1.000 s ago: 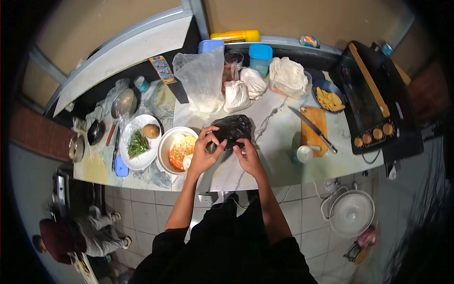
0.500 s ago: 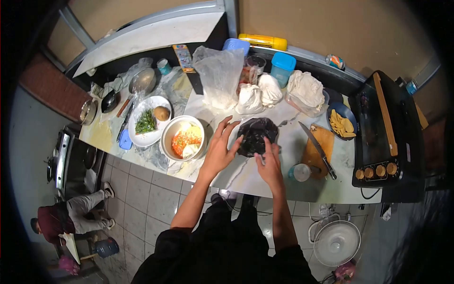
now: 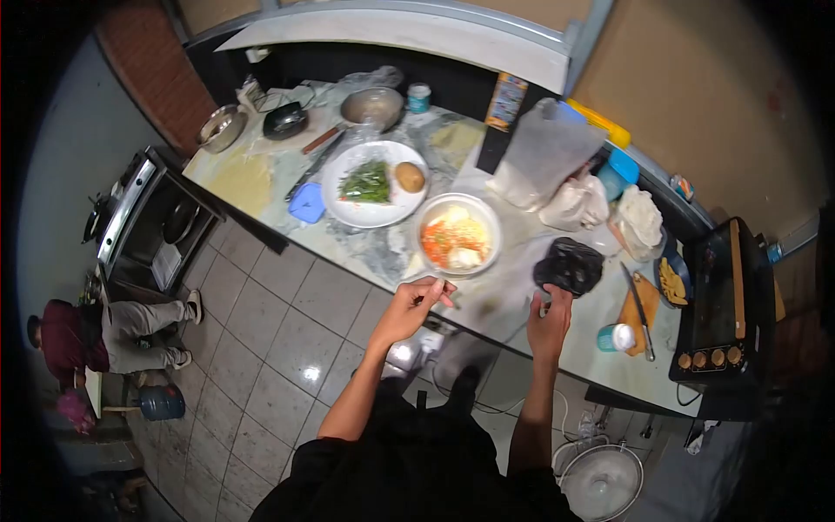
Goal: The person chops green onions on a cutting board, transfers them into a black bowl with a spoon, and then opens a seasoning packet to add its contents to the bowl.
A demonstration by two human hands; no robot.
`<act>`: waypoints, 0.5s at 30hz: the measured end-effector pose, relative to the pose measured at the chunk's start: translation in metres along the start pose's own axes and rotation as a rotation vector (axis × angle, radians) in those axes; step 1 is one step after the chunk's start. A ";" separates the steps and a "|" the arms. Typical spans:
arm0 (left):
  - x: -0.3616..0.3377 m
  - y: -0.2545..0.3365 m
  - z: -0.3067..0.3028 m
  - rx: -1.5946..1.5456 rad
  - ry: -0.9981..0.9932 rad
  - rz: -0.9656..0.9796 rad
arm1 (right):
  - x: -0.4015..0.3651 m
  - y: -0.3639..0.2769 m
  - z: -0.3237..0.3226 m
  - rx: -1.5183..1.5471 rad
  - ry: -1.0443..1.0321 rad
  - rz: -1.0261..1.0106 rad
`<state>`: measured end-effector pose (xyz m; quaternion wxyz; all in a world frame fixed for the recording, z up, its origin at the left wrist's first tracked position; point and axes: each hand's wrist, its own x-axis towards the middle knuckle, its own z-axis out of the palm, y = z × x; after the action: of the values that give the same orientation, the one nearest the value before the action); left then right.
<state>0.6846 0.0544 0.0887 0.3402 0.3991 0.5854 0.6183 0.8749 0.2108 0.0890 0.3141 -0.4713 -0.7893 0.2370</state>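
My left hand [image 3: 410, 311] is just below the white bowl [image 3: 492, 228], near the counter's front edge. Its thumb and fingers are pinched together, with a small blurred greenish bit at the tips that I cannot make out. The bowl holds shredded orange and pale food [image 3: 454, 237]. Over to the right, my right hand [image 3: 550, 324] has its fingers half curled and apart from the thumb, holding nothing. Its fingertips are at the lower edge of the black plastic bag [image 3: 570, 266], and whether they touch it is unclear.
Left of the bowl is a white plate [image 3: 346, 211] with greens and a potato [image 3: 409, 177]. A knife [image 3: 639, 304] lies on a cutting board [image 3: 630, 325] beside a jar [image 3: 615, 337]. At the right stands an oven [image 3: 722, 296]. Another person [image 3: 122, 335] is at the far left.
The view has swung to the left. Both hands have moved back from around the black bag; my left hand is now near the bowl with its fingers pinched.
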 end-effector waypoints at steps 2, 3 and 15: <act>-0.020 -0.011 -0.040 -0.018 0.016 -0.005 | -0.016 -0.041 0.029 0.100 -0.039 -0.054; -0.030 -0.012 -0.057 -0.030 0.033 -0.017 | -0.024 -0.053 0.050 0.158 -0.056 -0.112; -0.111 -0.032 -0.246 -0.088 -0.029 -0.288 | -0.079 -0.252 0.212 0.442 -0.502 -0.389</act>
<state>0.5135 -0.1532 0.0477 0.4508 0.3046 0.6040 0.5824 0.6004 0.0121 0.0905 0.2441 -0.1611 -0.8463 0.4452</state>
